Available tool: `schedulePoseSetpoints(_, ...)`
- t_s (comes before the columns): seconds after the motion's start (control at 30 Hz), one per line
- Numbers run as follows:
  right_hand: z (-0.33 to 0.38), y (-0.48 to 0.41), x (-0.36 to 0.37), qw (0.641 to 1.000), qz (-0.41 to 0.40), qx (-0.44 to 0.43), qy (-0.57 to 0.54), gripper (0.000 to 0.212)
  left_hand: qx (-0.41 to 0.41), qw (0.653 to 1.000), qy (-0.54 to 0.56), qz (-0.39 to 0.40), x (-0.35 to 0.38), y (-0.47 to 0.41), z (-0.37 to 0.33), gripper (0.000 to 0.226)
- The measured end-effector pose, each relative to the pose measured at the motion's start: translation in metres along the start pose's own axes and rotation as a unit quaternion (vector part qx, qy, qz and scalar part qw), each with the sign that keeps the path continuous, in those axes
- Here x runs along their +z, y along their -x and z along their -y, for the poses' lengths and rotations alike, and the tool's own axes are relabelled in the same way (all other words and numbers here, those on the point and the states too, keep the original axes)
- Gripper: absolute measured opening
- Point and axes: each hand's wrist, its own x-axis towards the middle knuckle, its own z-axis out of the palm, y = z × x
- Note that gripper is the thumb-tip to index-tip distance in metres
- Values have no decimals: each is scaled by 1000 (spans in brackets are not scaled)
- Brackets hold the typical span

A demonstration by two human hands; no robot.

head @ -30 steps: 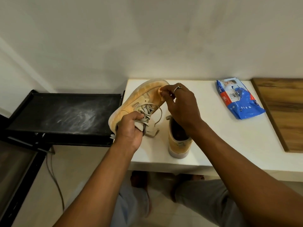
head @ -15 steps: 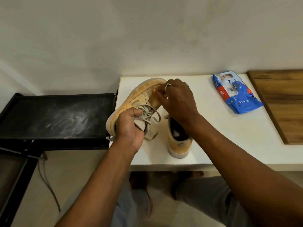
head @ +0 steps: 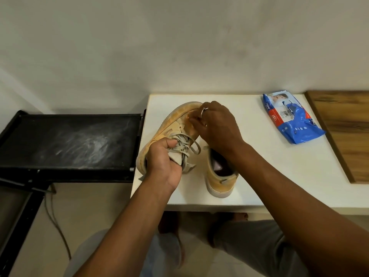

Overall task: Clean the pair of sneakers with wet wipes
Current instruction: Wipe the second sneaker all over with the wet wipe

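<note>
Broadly, the white desk (head: 259, 176) fills the middle, with a black stand (head: 69, 140) to its left and a wooden panel (head: 343, 132) at its right. One tan sneaker (head: 173, 124) is tipped on its side, its long axis running from near-left heel to far-right toe. The other sneaker (head: 221, 180) stands upright just right of it, heel nearest. A blue wipes pack (head: 289, 120) lies far right, well apart. Its red label seems to read "297", and the brand is illegible. The left grip (head: 163, 158) clutches the tipped sneaker's tongue and laces. The right grip (head: 217, 124), nearer the toe, curls its fingers on what I judge is a wet wipe (head: 190, 119), which barely shows. Rubbing likely proceeds along that axis.
</note>
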Motion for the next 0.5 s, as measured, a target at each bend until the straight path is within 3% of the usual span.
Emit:
schedulePoseSetpoints(0.1,2,1,-3,996,73,-39,-25,15,9,1000,10,-16,-5,-3,1,47)
schedulePoseSetpoints(0.27,-10,-7,0,998,25,36,54,25,-12,997,58,-44,-4,-3,8,49)
schedulePoseSetpoints(0.5,-13,-11,-1,983,173,42,-45,18,-29,990,91,-100,-7,-4,14,53)
